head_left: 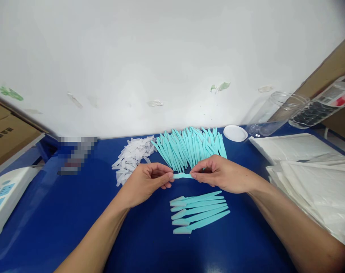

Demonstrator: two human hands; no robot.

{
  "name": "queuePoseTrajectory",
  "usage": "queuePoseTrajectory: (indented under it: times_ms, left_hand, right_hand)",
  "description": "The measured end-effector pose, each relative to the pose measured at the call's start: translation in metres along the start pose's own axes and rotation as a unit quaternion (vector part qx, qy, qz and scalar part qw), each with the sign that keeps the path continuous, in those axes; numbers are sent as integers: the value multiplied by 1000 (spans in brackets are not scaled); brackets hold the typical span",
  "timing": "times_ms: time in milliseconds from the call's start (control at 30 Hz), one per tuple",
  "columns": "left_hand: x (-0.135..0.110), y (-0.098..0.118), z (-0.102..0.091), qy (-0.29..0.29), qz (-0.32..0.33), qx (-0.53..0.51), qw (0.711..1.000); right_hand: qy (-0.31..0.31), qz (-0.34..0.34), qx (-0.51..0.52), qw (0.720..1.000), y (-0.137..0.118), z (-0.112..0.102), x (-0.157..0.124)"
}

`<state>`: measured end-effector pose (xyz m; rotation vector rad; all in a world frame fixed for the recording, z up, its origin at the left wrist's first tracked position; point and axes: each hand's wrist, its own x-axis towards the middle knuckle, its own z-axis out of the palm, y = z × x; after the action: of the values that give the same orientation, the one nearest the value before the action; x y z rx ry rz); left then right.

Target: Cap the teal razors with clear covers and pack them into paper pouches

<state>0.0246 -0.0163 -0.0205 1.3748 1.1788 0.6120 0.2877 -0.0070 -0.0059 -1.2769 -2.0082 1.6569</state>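
My left hand [154, 180] pinches the blade end of a turquoise eyebrow razor [182, 176], while my right hand [215, 172] grips its handle. The razor is level between the two hands; whether a cap is on the end under my left fingers is hidden. Below it, several turquoise razors [201, 208] lie in a rough row, their blade ends to the left, with translucent covers over them. Beyond my right hand spreads a large pile of razors [189, 146]. A heap of translucent white caps [135, 153] is just beyond my left hand.
A white lid [235, 133] and a clear plastic jar [270, 113] are at the back right of the blue table [76, 212]. White packets [311, 182] are stacked on the right. At left stands a power strip [10, 197]; a white wall [172, 57] closes the back.
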Motion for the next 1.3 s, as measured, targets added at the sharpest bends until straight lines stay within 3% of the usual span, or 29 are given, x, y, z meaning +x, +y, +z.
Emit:
queuePoseTrajectory:
  times_ms: [167,300,367,467,567,667,833,933,1100,1300]
  left_hand:
    - [0,-1,20,24,23,15,999]
    - [-6,3,7,14,127,157,979]
    - [-8,4,-3,18,149,190,970]
    - [-7,3,-16,36,67,115,991]
    - [-3,0,-17,34,-2,-3,999]
    - [0,0,-7,14,-26,-55,998]
    - [0,2,15,-9,-41,-56,998]
    - [-3,3,20,-26,-33,-17,999]
    - [-13,10,14,-78,23,191,978]
    - [-18,13,13,-122,-5,246,962]
  right_hand:
    - [8,2,0,1000,-3,4,0]
    - [1,5,30,1000,-2,0,-2]
    - [11,3,32,999,0,-3,-2]
    - [34,5,21,999,4,-6,-3]
    - [40,6,16,999,7,-8,-4]
    - [33,1,15,999,7,-6,-3]
    - [13,-1,3,1000,3,-2,-1]
    - [5,-4,-15,1000,0,1,-2]
    - [7,-38,-109,993,-4,11,-6]
    - [-18,-29,-186,982,-8,23,-6]
